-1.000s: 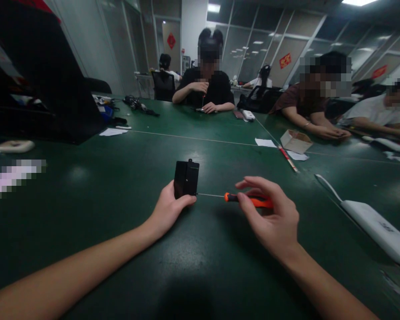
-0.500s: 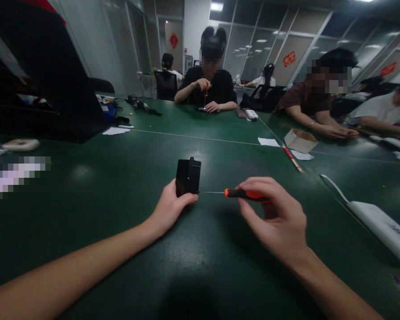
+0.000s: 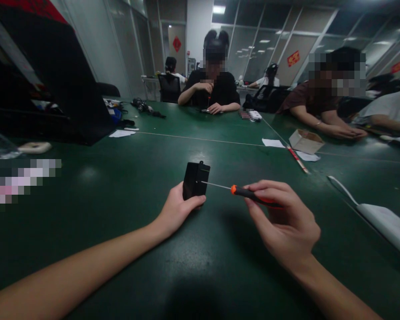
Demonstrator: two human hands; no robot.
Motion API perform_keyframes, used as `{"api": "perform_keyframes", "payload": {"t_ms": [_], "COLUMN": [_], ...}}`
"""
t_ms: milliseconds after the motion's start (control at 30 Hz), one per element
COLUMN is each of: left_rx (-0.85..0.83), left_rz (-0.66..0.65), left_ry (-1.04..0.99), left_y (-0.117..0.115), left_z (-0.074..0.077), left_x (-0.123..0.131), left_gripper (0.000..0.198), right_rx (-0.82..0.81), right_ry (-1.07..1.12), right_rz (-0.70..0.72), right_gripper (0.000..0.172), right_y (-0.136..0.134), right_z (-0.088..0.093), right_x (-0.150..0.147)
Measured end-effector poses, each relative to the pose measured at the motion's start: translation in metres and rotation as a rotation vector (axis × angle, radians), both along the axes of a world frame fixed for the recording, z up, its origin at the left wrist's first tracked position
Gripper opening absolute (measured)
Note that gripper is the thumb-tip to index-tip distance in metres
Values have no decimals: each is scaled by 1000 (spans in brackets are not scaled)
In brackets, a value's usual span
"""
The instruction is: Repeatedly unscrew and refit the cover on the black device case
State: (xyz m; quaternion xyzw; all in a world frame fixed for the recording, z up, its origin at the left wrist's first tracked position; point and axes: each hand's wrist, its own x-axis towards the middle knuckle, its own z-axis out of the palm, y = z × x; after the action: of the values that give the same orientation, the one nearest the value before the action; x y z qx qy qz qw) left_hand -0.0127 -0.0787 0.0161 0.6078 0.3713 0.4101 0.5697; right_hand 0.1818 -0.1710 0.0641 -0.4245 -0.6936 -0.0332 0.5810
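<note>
A small black box (image 3: pixel 195 181) with a tab on its top edge is gripped by my left hand (image 3: pixel 178 208), the thumb lying across its lower front. My right hand (image 3: pixel 286 218) has its fingers closed round the black and orange handle of a screwdriver (image 3: pixel 250 194). The thin metal shaft points left, and its tip is at the middle of the box's right part, near a small light spot. Whether the tip touches the box I cannot tell.
On the green table (image 3: pixel 120 178) lie a white power strip (image 3: pixel 386 222) at right, an open small box (image 3: pixel 306 141), papers (image 3: pixel 273 142) and cables (image 3: pixel 146 108). A black panel (image 3: pixel 53 75) stands at left. Across the table sits a person in black (image 3: pixel 225 89); others sit at right.
The screwdriver tip has moved up from the box's lower right corner to its middle, and the shaft now slants. In the picture, both hands and the surroundings have shifted slightly right.
</note>
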Motion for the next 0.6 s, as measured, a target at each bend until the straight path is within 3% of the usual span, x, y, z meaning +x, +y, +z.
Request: {"api": "perform_keyframes", "payload": {"t_ms": [333, 600], "left_rx": [46, 160], "left_rz": [-32, 24], "left_ry": [13, 117], "left_y": [-2, -4], "left_z": [2, 0], "left_x": [0, 1], "left_gripper": [29, 32], "right_rx": [5, 14], "right_ry": [-36, -148], "right_rz": [4, 20], "right_gripper": [35, 38], "right_y": [0, -4], "right_z": [-1, 9], "right_x": [1, 1]}}
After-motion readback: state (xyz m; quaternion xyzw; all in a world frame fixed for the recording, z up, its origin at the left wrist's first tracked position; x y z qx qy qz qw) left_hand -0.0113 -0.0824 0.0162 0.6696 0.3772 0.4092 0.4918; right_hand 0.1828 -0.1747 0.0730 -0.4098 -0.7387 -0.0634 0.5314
